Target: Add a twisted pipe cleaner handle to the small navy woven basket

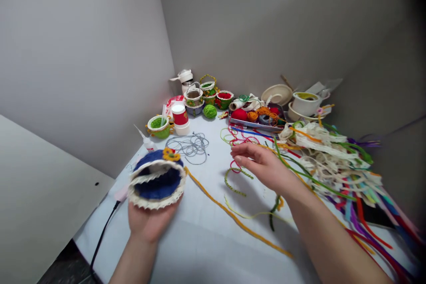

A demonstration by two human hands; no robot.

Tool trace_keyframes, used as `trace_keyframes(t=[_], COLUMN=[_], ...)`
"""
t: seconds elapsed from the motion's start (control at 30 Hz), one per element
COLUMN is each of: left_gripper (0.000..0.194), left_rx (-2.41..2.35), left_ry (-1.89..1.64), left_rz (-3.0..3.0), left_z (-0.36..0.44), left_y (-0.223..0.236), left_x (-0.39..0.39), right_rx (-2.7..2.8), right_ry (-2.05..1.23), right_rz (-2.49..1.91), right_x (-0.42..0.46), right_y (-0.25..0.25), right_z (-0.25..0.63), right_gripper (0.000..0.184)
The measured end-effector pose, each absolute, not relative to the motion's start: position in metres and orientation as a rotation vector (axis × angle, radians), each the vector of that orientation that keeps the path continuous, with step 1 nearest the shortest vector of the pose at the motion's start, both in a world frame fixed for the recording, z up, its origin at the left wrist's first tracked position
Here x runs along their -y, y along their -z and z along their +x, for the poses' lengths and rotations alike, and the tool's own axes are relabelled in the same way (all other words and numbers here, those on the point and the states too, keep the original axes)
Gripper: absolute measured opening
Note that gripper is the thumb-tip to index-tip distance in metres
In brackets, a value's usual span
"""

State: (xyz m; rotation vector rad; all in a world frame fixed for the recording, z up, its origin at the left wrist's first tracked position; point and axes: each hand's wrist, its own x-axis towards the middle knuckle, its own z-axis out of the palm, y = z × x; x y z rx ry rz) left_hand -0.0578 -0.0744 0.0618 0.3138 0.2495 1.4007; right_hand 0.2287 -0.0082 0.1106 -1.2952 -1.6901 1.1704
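My left hand [151,222] holds a small dark blue basket [159,186] from below, its mouth tilted toward me. White scalloped lace trims its rim, a white strip crosses the mouth, and a yellow flower [171,154] sits on the far side. Over the table, my right hand [262,164] hovers with fingers stretched and nothing visible in them. Beneath and beside it are pink-red yarn [244,140], a curved green twisted cord [229,183] and a thin light green strand [253,216]. A long yellow cord [229,215] runs between my hands.
A glue bottle [149,143], a green basket [160,128] and tangled grey cord [189,144] lie beyond the blue basket. Several finished baskets [209,91] stand at the back. A tray [253,123] holds yarn balls. White lace and coloured strips [333,155] are heaped at right.
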Motion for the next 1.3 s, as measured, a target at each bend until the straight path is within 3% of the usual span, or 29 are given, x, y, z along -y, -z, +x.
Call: trace_keyframes(t=[0.3, 0.7, 0.8, 0.97, 1.03, 1.17, 1.3], left_gripper=[0.052, 0.055, 0.055, 0.062, 0.065, 0.068, 0.061], left_rx=[-0.283, -0.391, -0.546, -0.693, -0.743, -0.918, -1.170], left_ry=[-1.583, -1.130, -0.979, -0.567, -0.473, -0.530, -0.688], left_rz=[0.339, 0.294, 0.330, 0.341, 0.369, 0.560, 0.815], left_z=[-0.083, -0.038, -0.018, 0.011, 0.014, 0.012, 0.011], left_y=[-0.046, -0.059, -0.066, -0.071, -0.071, -0.071, -0.065], left_x=[0.099, 0.076, 0.058, 0.025, 0.012, -0.012, -0.023], right_rx=[2.064, 2.036, 1.826, 1.599, 1.630, 1.640, 1.533], right_ry=[-1.137, -0.987, -1.036, -1.312, -1.359, -1.244, -1.280], right_rz=[-1.194, -1.164, -1.230, -1.045, -1.005, -1.045, -1.137], right_x=[0.013, 0.051, 0.049, 0.032, 0.024, 0.012, 0.001], right_y=[-0.099, -0.099, -0.094, -0.086, -0.084, -0.080, -0.069], right_z=[0.171, 0.197, 0.217, 0.237, 0.237, 0.224, 0.210], right_gripper=[0.018, 0.015, 0.025, 0.062, 0.065, 0.052, 0.042])
